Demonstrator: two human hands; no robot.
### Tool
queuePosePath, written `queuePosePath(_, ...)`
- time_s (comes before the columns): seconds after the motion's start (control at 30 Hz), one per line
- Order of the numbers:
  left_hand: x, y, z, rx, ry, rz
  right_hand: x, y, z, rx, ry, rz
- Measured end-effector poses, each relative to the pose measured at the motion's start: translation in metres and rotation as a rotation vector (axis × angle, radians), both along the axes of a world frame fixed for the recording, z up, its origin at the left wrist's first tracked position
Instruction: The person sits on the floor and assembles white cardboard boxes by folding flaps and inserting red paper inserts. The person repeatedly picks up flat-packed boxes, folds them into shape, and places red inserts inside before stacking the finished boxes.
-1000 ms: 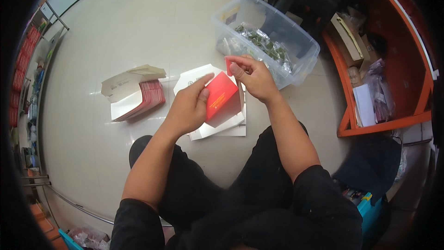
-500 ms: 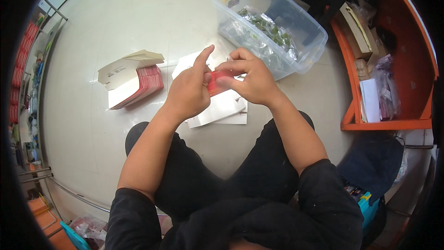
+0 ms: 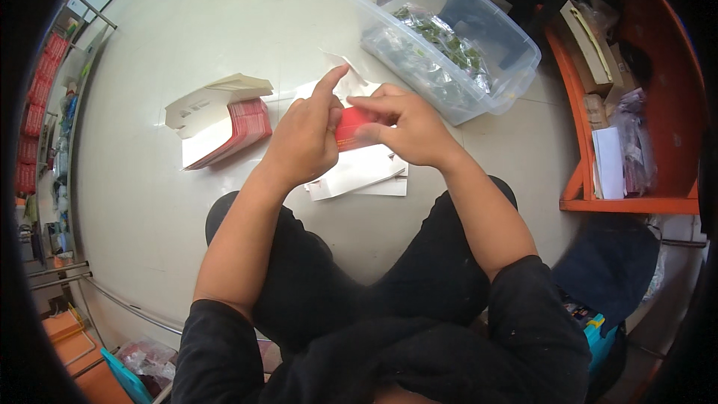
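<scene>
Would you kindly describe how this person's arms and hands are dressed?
Both the left hand and the right hand are bare, with no gloves, rings or watch visible. The forearms are uncovered; short black sleeves with small pale specks end near the elbows.

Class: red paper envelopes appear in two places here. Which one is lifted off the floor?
The single red paper envelope pinched between the left hand and right hand; the other red envelopes are stacked inside the open white cardboard box.
</scene>
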State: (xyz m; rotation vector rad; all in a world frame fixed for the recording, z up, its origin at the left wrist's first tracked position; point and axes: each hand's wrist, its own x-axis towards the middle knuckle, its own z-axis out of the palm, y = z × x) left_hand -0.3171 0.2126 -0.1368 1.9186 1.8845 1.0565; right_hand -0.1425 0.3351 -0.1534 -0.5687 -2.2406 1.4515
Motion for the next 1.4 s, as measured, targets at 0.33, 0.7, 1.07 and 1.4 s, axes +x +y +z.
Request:
queuePosePath(0.33,-0.020,-0.018,0.007,0.204,-0.015,0.040,-0.034,-0.023,-0.020,-0.493,0.387,-0.196)
queuePosePath(0.7,-0.082,-0.091,0.014,-0.005,-0.264,0.035,-0.095,-0.089,-0.033,-0.494,0.333,-0.199)
queuePosePath(1.07,-0.151,-0.090,-0.013,-0.166,0.445,0.508,-0.140,-0.060,-0.111,-0.638,0.191,-0.122)
queuePosePath(1.4,-0.414,-0.083,-0.248,-0.692,0.441,0.685,-0.121,-0.009,-0.307,0.070,-1.158,-0.137)
